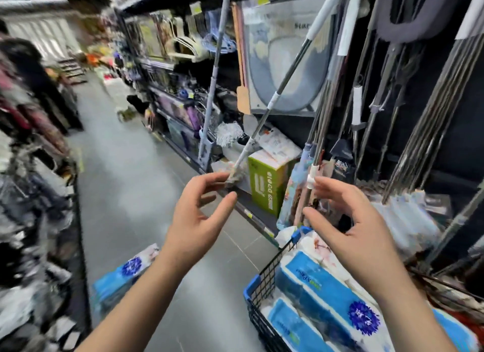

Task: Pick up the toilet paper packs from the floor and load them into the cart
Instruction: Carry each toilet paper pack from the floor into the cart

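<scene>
A blue and white toilet paper pack [123, 275] with a dark blue flower print lies on the grey floor at lower left. A black wire cart [264, 281] with blue corners stands at lower right, and several similar packs [324, 296] lie stacked in it. My left hand [196, 220] hovers in mid-air above the floor, fingers spread and curled, holding nothing. My right hand [348, 226] is raised above the cart's far end, also open and empty. Both forearms reach up from the bottom of the view.
Dark shelving runs along the right with hanging mop and broom poles [285, 79], a green box [267, 184] and packaged goods. Racks of goods crowd the left side. A person [34, 81] stands far left. The grey aisle floor [136, 184] runs ahead between them.
</scene>
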A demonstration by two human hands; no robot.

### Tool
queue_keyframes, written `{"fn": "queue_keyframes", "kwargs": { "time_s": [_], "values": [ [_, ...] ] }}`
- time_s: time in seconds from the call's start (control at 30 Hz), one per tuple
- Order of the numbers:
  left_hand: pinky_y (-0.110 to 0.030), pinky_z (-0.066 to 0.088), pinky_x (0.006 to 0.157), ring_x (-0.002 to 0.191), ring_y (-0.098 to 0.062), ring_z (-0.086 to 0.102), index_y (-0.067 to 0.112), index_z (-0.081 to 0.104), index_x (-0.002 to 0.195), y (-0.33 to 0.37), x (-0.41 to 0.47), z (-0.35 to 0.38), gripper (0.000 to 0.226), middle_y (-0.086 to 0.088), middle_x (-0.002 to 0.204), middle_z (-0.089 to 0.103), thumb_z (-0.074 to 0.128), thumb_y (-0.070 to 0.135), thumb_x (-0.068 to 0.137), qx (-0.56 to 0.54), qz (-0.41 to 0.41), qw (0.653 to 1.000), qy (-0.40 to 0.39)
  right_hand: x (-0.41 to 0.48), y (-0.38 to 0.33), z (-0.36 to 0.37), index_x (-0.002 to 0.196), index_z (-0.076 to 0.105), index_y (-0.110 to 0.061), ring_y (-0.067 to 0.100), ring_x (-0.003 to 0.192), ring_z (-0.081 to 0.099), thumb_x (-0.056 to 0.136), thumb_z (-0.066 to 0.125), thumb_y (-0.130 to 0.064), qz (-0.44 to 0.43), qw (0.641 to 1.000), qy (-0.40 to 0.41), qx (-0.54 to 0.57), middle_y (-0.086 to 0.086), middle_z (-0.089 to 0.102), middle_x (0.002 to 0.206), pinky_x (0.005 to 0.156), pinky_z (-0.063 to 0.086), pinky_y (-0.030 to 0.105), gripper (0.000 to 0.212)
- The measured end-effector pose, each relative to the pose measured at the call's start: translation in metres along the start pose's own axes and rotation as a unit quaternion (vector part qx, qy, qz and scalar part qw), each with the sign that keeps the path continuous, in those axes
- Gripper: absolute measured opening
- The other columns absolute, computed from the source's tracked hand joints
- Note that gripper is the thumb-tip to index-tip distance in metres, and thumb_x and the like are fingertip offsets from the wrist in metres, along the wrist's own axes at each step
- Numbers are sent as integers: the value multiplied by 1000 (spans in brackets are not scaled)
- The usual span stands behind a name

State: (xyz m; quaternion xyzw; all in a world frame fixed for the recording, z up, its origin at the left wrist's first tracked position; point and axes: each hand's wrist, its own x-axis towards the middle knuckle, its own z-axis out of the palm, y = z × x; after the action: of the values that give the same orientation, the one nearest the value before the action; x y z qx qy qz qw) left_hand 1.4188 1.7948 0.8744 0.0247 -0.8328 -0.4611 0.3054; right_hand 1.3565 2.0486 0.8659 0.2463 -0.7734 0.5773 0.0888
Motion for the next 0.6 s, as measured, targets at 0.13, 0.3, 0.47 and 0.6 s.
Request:
{"fn": "queue_keyframes", "kwargs": {
  "time_s": [0.13, 0.3, 0.47, 0.6],
  "values": [
    [-37, 54, 100, 118, -11, 65, 33, 64, 119, -15, -12, -43, 38, 11, 121, 69, 62, 51, 87, -7, -33, 998, 50, 5, -17, 31, 130, 59, -47, 3, 125, 58, 88, 75, -32, -12, 999, -38, 4, -20, 63, 128, 109, 46, 36, 47],
    [-34, 53, 98, 118, -13, 65, 32, 64, 120, -48, -10, -88, 40, 8, 122, 69, 64, 52, 86, -37, -64, 992, 102, 23, -34, 78, 130, 61, -44, 5, 125, 60, 87, 75, -35, -21, 997, -77, 20, -16, 65, 129, 106, 48, 31, 46],
    [-28, 51, 96, 118, -12, 66, 31, 64, 122, -93, 0, -144, 44, 10, 123, 69, 64, 53, 83, -46, -84, 986, 133, 57, -47, 153, 131, 63, -37, 10, 124, 62, 84, 73, -40, -30, 992, -103, 59, -12, 67, 129, 108, 48, 32, 48],
    [-26, 51, 96, 119, -10, 65, 30, 63, 123, -135, 19, -207, 46, 10, 125, 68, 66, 52, 83, -36, -95, 980, 170, 95, -60, 232, 131, 63, -35, 11, 123, 63, 85, 74, -36, -37, 987, -143, 64, -12, 68, 128, 109, 48, 41, 47]
  ]
}}
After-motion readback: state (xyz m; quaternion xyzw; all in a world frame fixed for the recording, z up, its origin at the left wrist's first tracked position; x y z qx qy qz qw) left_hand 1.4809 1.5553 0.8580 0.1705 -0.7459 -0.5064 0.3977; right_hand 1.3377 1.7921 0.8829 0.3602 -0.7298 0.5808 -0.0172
